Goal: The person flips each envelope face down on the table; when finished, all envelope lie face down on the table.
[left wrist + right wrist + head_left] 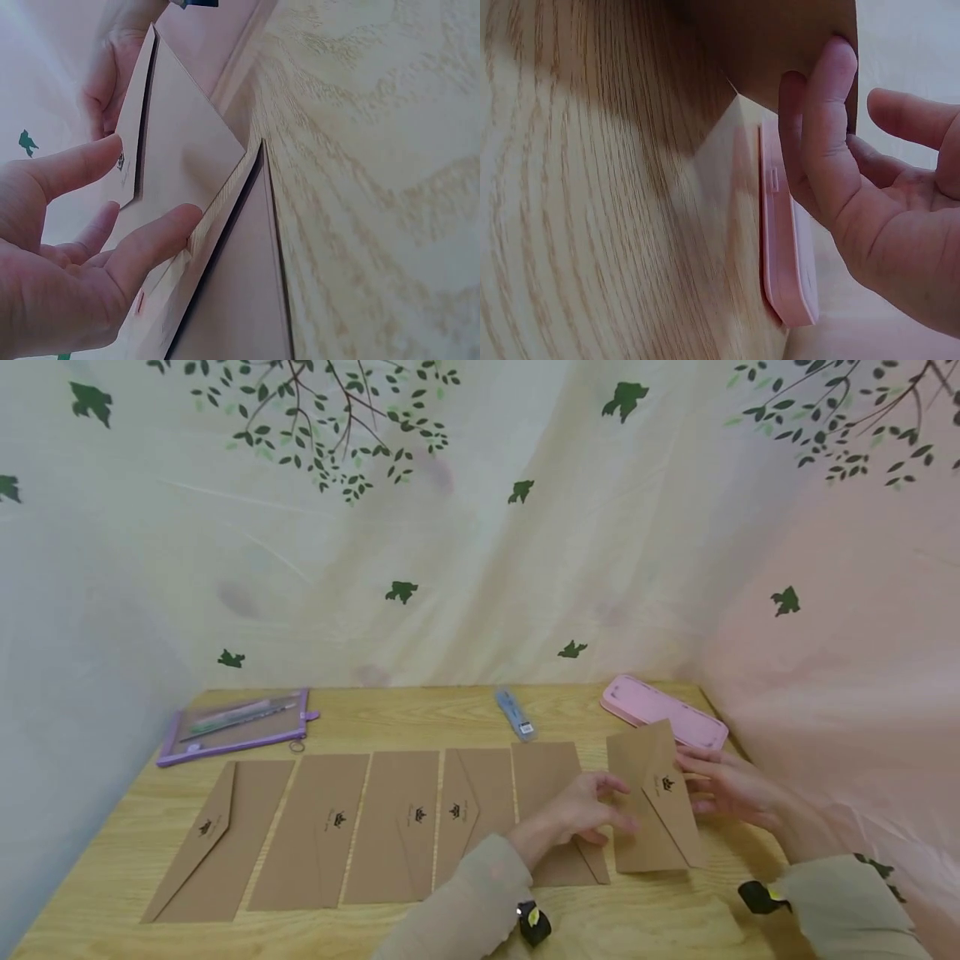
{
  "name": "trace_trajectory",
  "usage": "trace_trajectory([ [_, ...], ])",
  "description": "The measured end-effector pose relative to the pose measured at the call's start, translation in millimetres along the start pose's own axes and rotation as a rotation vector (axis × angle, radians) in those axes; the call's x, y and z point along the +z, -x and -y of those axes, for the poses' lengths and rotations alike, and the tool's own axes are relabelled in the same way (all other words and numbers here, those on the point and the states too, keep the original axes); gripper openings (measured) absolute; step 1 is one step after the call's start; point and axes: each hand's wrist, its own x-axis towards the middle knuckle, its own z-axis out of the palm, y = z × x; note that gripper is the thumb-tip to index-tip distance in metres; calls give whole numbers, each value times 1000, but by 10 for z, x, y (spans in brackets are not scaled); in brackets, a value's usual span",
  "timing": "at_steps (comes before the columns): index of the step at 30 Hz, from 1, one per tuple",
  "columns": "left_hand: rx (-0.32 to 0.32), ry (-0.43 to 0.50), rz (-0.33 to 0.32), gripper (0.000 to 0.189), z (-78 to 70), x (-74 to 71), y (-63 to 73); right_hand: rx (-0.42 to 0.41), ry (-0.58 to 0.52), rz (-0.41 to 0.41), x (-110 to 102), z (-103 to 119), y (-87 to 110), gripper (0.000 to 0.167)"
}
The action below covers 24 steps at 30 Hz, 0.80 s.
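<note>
A brown paper envelope [637, 827] stands tilted above the right end of a row of envelopes, its pointed flap and small crown print facing me. My left hand [581, 814] is at its left side, thumb and fingers spread in front of the paper. In the left wrist view, the left thumb [161, 240] lies near the envelope's lower edge; contact is unclear. At the opposite edge, my right hand [738, 789] supports the envelope from behind. The right wrist view shows its fingers [829, 127] against the back, while the thumb [911, 116] stands apart from the paper.
Several brown envelopes, including one at the far left [247, 835], lie side by side on the wooden table [420, 718]. Behind them are a purple-edged zip pouch [288, 722] with pens, a blue packaged item [513, 710] and a pink case [660, 706]. A patterned curtain [480, 543] hangs behind.
</note>
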Motion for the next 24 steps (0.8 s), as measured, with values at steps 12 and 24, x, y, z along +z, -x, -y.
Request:
trace_trajectory([
  [12, 11, 20, -1, 42, -4, 17, -3, -40, -7, 92, 4, 13, -3, 32],
  [24, 19, 28, -6, 42, 21, 53, 28, -80, -114, 163, 39, -47, -36, 42],
])
